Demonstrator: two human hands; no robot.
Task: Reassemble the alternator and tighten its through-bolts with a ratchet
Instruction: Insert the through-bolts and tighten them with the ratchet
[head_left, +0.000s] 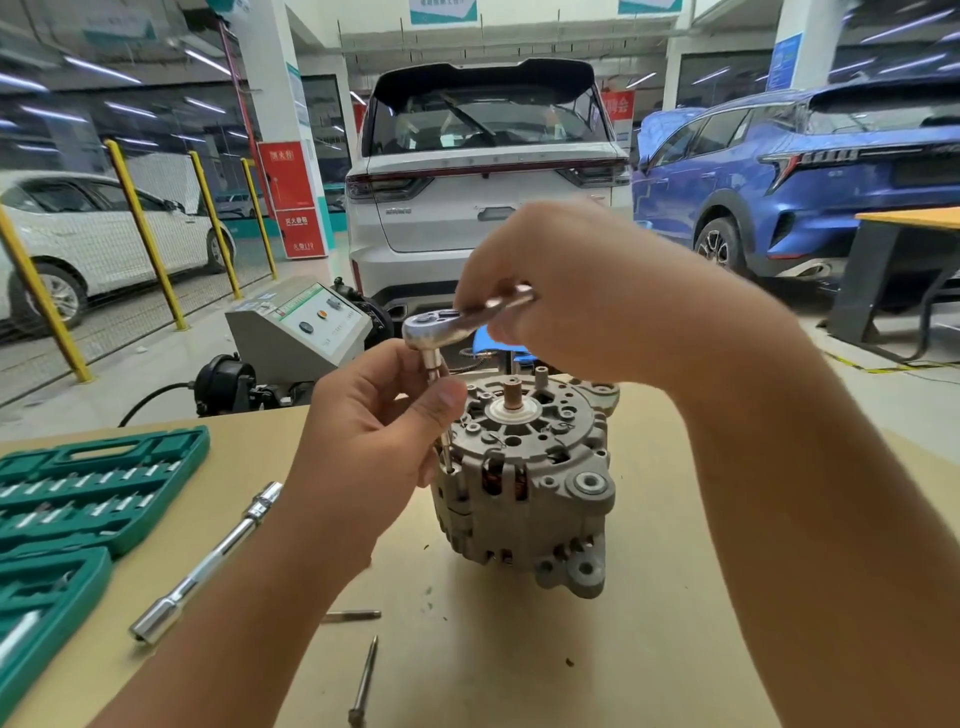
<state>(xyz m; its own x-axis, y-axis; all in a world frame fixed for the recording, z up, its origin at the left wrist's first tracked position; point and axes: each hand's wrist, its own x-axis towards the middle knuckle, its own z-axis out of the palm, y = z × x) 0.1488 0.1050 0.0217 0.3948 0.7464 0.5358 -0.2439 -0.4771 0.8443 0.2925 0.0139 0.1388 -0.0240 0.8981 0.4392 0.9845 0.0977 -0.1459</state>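
While your right hand (582, 291) curled round the ratchet (457, 325) handle, your left hand (379, 431) pinched the thin shaft just below the ratchet head, thumb and fingers closed on it. My read: left was steadying the bit so it stayed square in the bolt hole at the housing edge while right did the turning. The tip sat at the hole just below your left thumb; whether it had seated on a bolt head, I couldn't tell.

The alternator (524, 478) stood on end directly under both hands, shaft stub up, touching neither palm. Standing it that way put the through-bolt holes facing you, which fits driving from above. Nothing clamped it, so I judged a hard pull could tip or spin it.

Two loose bolts (363, 680) lay near your left forearm, on the side toward you, so I took the bolting as only partly done. An extension bar (208, 561) lay further out beyond that forearm, and the green socket case (98, 493) sat open beyond it.

The table (675, 649) was tan, flat, with a few dark specks. Past your hands: a grey test bench (296, 327), a white car (488, 171), a blue car (800, 171), yellow fence posts (145, 234), and a concrete workshop floor.
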